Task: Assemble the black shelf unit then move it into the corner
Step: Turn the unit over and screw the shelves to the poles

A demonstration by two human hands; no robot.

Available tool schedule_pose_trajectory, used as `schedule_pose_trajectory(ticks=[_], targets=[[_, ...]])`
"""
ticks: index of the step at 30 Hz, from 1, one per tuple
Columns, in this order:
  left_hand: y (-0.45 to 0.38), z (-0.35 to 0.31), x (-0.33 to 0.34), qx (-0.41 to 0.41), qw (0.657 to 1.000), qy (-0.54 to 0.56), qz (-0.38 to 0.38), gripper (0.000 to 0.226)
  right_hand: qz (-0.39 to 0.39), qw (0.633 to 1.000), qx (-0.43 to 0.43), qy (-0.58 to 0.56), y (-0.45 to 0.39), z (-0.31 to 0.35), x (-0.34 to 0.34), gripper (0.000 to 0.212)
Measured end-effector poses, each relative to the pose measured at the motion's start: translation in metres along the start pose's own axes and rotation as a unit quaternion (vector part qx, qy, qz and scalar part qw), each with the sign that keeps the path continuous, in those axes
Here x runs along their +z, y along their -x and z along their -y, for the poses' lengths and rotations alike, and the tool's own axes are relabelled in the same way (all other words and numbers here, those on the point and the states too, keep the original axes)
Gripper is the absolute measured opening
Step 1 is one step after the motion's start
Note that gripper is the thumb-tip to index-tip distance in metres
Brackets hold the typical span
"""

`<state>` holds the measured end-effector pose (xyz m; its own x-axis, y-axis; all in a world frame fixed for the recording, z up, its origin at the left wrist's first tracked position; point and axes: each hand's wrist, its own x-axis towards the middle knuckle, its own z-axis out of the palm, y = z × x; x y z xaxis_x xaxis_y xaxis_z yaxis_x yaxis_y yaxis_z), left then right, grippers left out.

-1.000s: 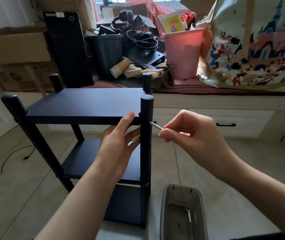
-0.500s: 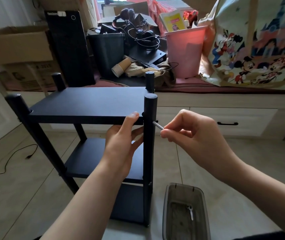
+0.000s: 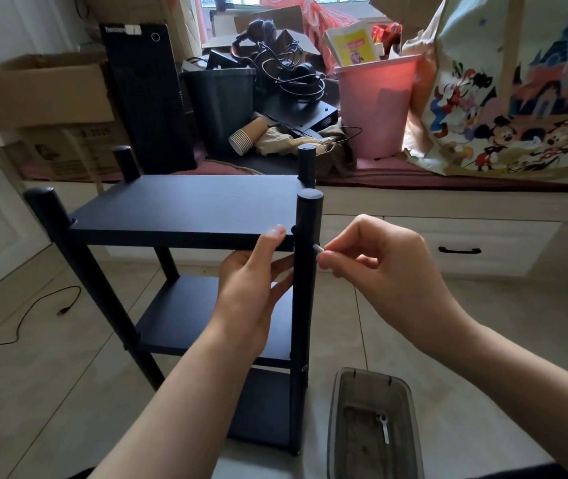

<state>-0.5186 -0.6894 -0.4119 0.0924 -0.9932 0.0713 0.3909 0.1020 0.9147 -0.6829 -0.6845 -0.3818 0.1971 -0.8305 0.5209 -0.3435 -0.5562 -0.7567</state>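
Head view, only one we get: black shelf unit (image 3: 185,216) stands upright on the tiled floor (image 3: 34,375), centre-left, in front of the window bench (image 3: 413,198). Left hand (image 3: 255,292) cups the near edge of the top board, thumb on top, fingers under, so that grip is wrapped on the shelf. Right hand (image 3: 389,267) pinches a small silver key or bolt (image 3: 317,248) at the near right post (image 3: 305,271), grip closed on it; which of the two we cannot tell. We judge the unit rigid and fairly light, but joints may wobble until fastened; best held by the posts or under the top board. Looks: matte black, three flat boards, four round posts with capped tops. Clear plastic bin (image 3: 372,426) with a small tool (image 3: 383,426) sits near right
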Motion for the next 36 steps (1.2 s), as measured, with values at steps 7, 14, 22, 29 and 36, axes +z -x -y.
schedule_pose_trajectory(ticks=[7, 14, 22, 29, 36], targets=[[-0.0009, 0.0000, -0.0007, -0.005, 1.000, 0.002, -0.006, 0.032, -0.014, 1.000, -0.008, 0.008, -0.0029, 0.0001, 0.0059, 0.018], [-0.0005, -0.0005, -0.0003, -0.002, 1.000, 0.004, -0.005, 0.036, -0.029, 0.998, -0.034, 0.041, -0.0018, 0.0021, 0.0066, 0.014], [-0.0013, 0.0005, -0.0021, -0.001, 1.000, -0.007, -0.005, 0.029, -0.025, 0.996, -0.041, 0.069, -0.0010, 0.0048, 0.0072, 0.011], [-0.0018, 0.0011, -0.0019, 0.003, 1.000, -0.001, -0.006, 0.026, -0.019, 0.997, -0.032, 0.061, -0.0021, 0.0045, 0.0070, 0.011], [-0.0019, 0.0016, -0.0013, 0.008, 1.000, -0.008, -0.007, 0.028, -0.019, 0.995, -0.050, 0.088, -0.0021, 0.0054, 0.0064, 0.011]])
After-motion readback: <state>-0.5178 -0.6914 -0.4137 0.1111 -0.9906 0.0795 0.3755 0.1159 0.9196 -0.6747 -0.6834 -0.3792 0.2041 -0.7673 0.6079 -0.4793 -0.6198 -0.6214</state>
